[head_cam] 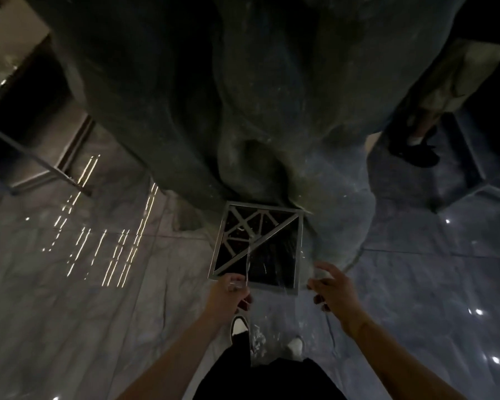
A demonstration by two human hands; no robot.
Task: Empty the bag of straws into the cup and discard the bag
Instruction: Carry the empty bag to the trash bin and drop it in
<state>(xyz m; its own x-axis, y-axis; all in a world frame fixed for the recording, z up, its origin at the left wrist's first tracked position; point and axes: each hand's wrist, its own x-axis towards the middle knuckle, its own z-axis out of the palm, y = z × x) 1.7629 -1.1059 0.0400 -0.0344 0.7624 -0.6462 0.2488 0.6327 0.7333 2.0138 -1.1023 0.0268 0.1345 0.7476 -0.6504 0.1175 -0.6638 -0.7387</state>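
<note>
A clear, see-through plastic bag point(274, 272) is stretched between my two hands, just above a square metal-framed bin point(223, 243) on the floor. My left hand point(231, 290) pinches the bag's left edge. My right hand point(334, 288) has thumb and curled fingers on its right edge. A crumpled lower part of the bag hangs down toward my legs. The bin's open top shows crossed metal bars and a dark inside. No cup or straws are in view.
A big dark stone-like mass point(243, 96) rises right behind the bin. The floor point(98, 298) is glossy marble with light reflections. A metal furniture frame point(41, 163) stands at left, another at far right point(474, 180). Someone's dark shoe point(416, 154) is at upper right.
</note>
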